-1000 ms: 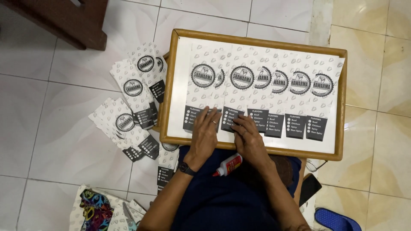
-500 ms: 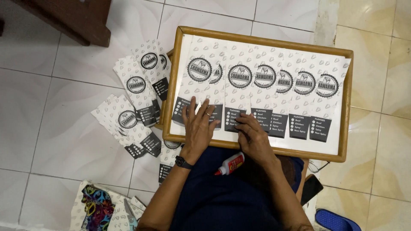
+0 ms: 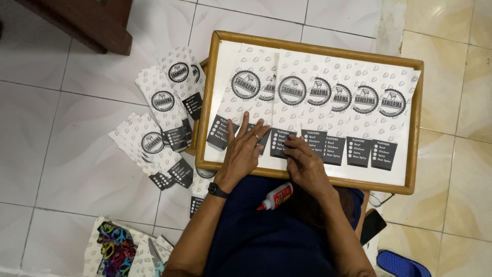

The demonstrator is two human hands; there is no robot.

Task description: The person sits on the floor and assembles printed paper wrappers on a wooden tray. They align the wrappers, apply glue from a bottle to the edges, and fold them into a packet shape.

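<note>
A wooden-framed white tray (image 3: 416, 128) rests across my lap with a row of several white printed paper sleeves (image 3: 353, 107) overlapping on it, each with a round black emblem and a black box at its lower end. My left hand (image 3: 243, 149) lies flat with fingers spread on the sleeves at the left end of the row. My right hand (image 3: 302, 156) presses its fingertips on the lower black part of the sleeve beside it. A small white glue bottle with a red cap (image 3: 275, 197) lies on my lap below the tray.
Loose printed sleeves (image 3: 164, 118) are scattered in piles on the tiled floor to the left. A dark wooden furniture piece (image 3: 87, 20) stands at top left. A colourful cloth with scissors (image 3: 120, 251) lies bottom left. A dark phone (image 3: 373, 225) and a blue slipper (image 3: 402, 264) are at bottom right.
Both hands shifted slightly left along the row. The left hand spread flat over the left sleeves while the right hand kept pressing the sleeve beside it.
</note>
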